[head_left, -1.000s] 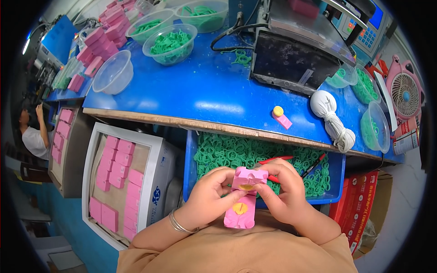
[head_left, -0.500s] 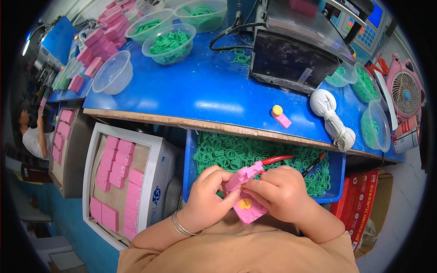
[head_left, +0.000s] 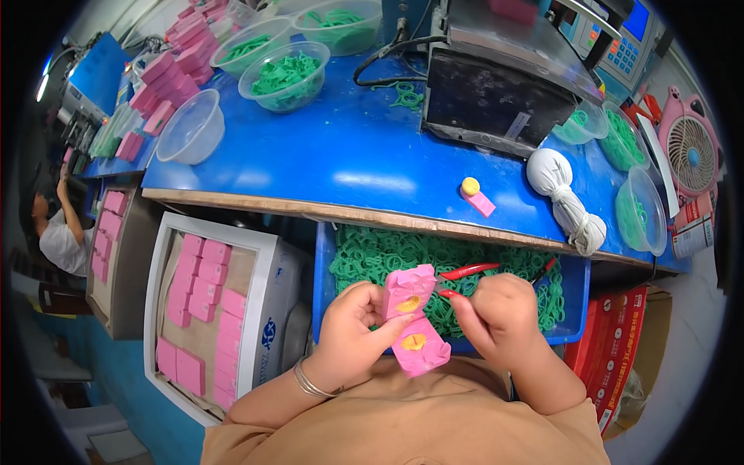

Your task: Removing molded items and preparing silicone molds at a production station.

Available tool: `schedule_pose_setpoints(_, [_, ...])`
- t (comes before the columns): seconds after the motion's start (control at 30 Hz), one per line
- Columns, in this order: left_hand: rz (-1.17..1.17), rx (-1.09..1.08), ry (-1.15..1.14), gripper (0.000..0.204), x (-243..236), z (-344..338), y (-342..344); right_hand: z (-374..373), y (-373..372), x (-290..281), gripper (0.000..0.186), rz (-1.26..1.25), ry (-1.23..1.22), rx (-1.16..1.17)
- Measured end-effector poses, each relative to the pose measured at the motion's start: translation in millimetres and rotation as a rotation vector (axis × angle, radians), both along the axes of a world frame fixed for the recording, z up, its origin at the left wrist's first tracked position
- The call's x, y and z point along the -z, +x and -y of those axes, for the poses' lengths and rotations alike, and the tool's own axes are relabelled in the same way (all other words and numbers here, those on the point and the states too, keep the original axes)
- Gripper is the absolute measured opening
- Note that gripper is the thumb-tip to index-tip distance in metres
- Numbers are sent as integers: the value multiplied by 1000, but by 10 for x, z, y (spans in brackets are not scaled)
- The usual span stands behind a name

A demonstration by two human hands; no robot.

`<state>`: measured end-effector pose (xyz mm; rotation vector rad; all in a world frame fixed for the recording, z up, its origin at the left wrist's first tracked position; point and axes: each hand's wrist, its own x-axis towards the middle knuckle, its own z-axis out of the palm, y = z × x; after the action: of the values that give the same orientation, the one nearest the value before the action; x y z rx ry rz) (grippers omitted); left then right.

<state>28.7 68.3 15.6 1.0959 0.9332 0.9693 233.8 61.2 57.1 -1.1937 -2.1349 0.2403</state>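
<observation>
While the left hand [head_left: 353, 329] gripped a pink block [head_left: 412, 319], the right hand [head_left: 496, 318] seemingly closed on red-handled cutters [head_left: 465, 273].

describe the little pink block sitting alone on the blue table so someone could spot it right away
Start at the blue table and find the black machine at its back. Just in front of it, left of the white tied cloth bundle, lies the small pink block. Unlike the stacked pink blocks far left, it lies alone, beside a yellow disc.

Single head-worn fisheye view — looking steeply down, close over the blue workbench [head_left: 310, 155].
</observation>
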Motion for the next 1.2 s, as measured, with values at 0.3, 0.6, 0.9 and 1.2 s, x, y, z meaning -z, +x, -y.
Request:
schedule_pose_setpoints(0.3, [-51, 74, 17, 15, -28, 45, 37, -80, -182, 64, 20, -217, 33, 31])
schedule_pose_setpoints(0.6, [-43, 75, 18, 20, -44, 25, 16, -115, -48, 7, 14, -265, 99, 204])
schedule_pose_setpoints(0.9, [35, 168, -93, 37, -26, 40, -62, -266, 110, -100, 14, -281, 188, 407])
schedule_pose_setpoints(1.2, [71, 121, 66, 34, -75, 40, 25, -574, 47, -84, 31, 192, 226, 509])
